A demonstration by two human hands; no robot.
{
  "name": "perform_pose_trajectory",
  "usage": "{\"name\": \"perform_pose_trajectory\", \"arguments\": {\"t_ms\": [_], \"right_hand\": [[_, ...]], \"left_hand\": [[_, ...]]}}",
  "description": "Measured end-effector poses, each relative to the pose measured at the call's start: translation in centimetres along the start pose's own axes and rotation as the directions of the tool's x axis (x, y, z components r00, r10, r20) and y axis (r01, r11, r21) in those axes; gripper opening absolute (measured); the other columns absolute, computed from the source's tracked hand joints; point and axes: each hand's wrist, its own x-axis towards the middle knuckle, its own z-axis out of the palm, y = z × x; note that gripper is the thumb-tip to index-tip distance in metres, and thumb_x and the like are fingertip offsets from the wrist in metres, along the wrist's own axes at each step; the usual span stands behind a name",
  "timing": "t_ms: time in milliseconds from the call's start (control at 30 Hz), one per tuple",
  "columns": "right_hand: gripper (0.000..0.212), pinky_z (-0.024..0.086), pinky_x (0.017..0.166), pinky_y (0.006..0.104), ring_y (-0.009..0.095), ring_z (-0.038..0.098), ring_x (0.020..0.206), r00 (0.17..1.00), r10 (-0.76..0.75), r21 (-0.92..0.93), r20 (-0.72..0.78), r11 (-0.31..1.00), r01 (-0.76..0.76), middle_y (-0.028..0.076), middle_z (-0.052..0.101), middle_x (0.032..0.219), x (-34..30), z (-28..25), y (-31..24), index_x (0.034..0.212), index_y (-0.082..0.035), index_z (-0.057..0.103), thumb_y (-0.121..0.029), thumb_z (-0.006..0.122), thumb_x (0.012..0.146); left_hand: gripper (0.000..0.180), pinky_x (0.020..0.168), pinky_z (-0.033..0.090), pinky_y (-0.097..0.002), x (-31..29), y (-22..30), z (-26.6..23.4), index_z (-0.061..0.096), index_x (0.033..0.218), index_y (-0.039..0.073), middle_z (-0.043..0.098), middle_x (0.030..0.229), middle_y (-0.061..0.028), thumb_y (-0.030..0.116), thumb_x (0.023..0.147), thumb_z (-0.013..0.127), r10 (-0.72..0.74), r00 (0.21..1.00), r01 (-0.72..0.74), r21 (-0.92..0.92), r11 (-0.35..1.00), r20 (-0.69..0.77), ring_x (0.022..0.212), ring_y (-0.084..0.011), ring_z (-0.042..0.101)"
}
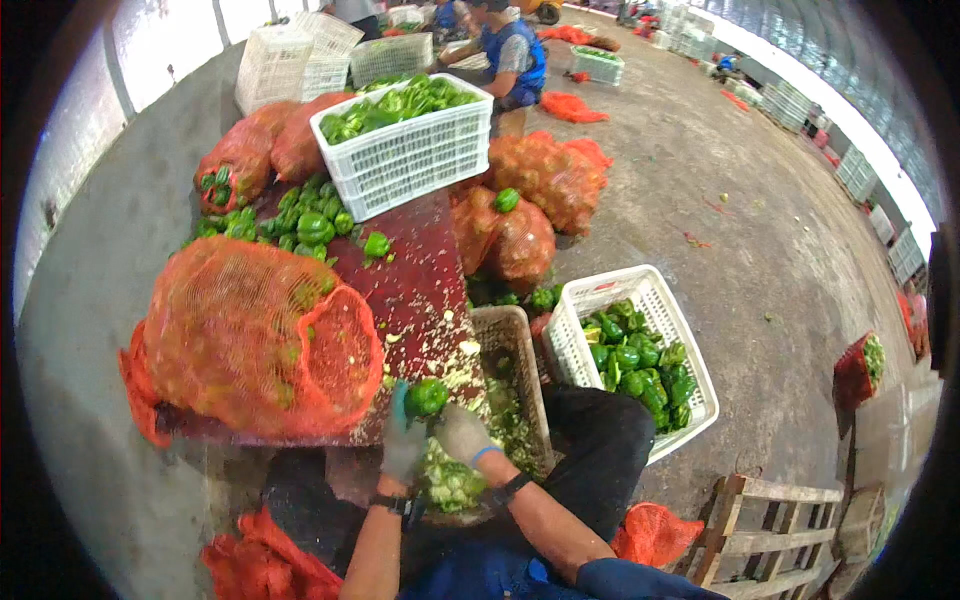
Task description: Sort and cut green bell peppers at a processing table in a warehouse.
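Over the near edge of the dark red board (pixel 405 275), a green bell pepper (pixel 427 397) is gripped by my gloved left hand (pixel 403 445), whose thumb or finger end is teal. Close against the pepper's lower right side is my gloved right hand (pixel 465 436). Its fingers are curled, and what they hold, if anything, is hidden. Pale green pepper cores and scraps (pixel 452 482) lie beneath both hands. A dirty beige crate (pixel 530 385) with more scraps stands beside the board. To its right, a white crate (pixel 705 395) holds several green peppers.
A bulging orange mesh sack (pixel 225 335) lies on the board's left, with loose peppers (pixel 315 228) behind. At the far end rests a full white crate (pixel 410 155). More sacks (pixel 525 245) stand beyond. A wooden pallet (pixel 770 543) is at lower right. A co-worker in blue (pixel 512 62) sits farther off.
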Motion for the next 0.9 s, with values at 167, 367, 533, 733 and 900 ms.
{"name": "perform_pose_trajectory", "arguments": {"t_ms": [167,367,533,733,900], "right_hand": [[0.028,0.057,0.097,0.0467,0.044,0.068,0.110,0.991,0.083,0.006,0.102,0.996,-0.084,0.026,0.071,0.117,0.4,0.4,-1.8,0.113,0.002,0.070,-0.022,0.067,0.099],[0.023,0.058,0.088,0.0491,0.044,0.070,0.099,0.979,-0.202,-0.133,0.009,0.971,0.201,0.026,0.072,0.104,2.1,1.9,1.2,0.108,0.002,0.069,-0.009,0.062,0.090],[0.024,0.058,0.084,0.0559,0.048,0.071,0.094,0.970,-0.241,-0.192,0.036,0.951,0.244,0.031,0.072,0.096,3.0,2.8,0.8,0.108,0.003,0.067,-0.011,0.064,0.088],[0.017,0.059,0.084,0.0501,0.040,0.074,0.094,0.934,-0.305,-0.381,0.186,0.854,0.354,0.020,0.076,0.097,4.5,1.9,3.9,0.094,0.000,0.077,-0.012,0.066,0.088],[0.038,0.061,0.066,0.0422,0.030,0.072,0.087,0.826,-0.060,0.100,0.560,0.995,0.004,0.015,0.076,0.099,6.5,-0.6,5.0,0.118,-0.002,0.076,-0.022,0.078,0.087]], "left_hand": [[0.073,0.122,0.039,-0.0483,0.0,3.0,2.6,0.042,0.158,-0.004,0.050,0.155,-0.0240,0.031,0.100,0.069,0.098,0.967,0.014,0.431,0.902,-0.235,0.142,-0.0385,0.050],[0.038,0.092,0.054,-0.0453,2.3,5.5,5.6,0.067,0.117,-0.004,0.069,0.118,-0.0175,0.017,0.088,0.082,0.096,0.864,0.172,0.469,0.866,-0.495,0.106,-0.0312,0.065],[0.045,0.085,0.056,-0.0373,3.9,-1.4,1.5,0.066,0.126,-0.002,0.070,0.114,-0.0104,0.018,0.090,0.084,-0.034,0.922,0.018,-0.044,0.999,-0.385,0.098,-0.0214,0.066],[0.038,0.093,0.056,-0.0349,2.2,5.2,5.9,0.063,0.132,-0.001,0.069,0.120,-0.0077,0.010,0.098,0.076,-0.193,0.887,0.037,-0.353,0.935,-0.418,0.104,-0.0197,0.065],[0.033,0.103,0.054,-0.0394,1.5,5.7,4.5,0.063,0.134,0.000,0.068,0.129,-0.0101,0.007,0.101,0.066,-0.021,0.966,-0.071,-0.342,0.937,-0.257,0.118,-0.0228,0.066]]}}
